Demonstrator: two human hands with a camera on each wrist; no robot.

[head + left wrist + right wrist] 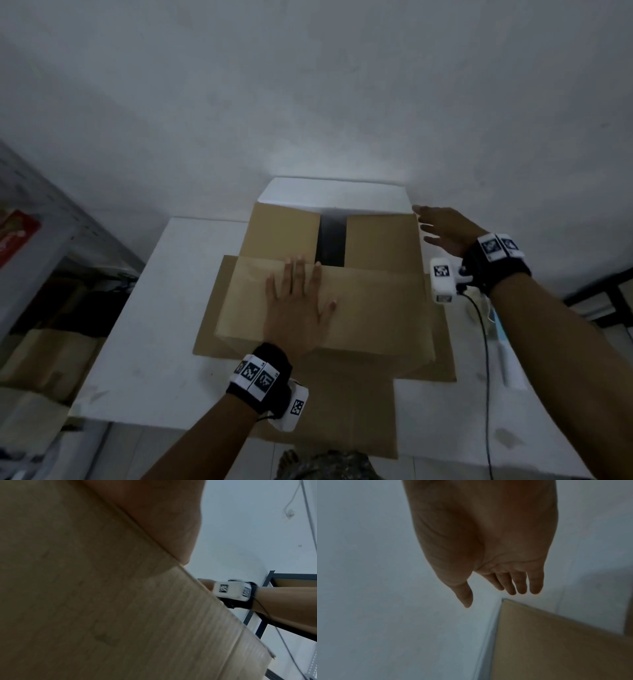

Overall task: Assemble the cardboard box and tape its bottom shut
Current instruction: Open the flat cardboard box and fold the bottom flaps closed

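My left hand (297,310) lies flat, fingers straight, pressing the near flap of the cardboard box (376,308) on the white counter (144,325). Farther off, my right hand (442,231) hovers spread wide, empty, beside the box's far right corner.

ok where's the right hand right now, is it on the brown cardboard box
No: in the head view the right hand hovers open at the far right corner of the brown cardboard box, apparently clear of it, while the left hand presses the near flap flat.
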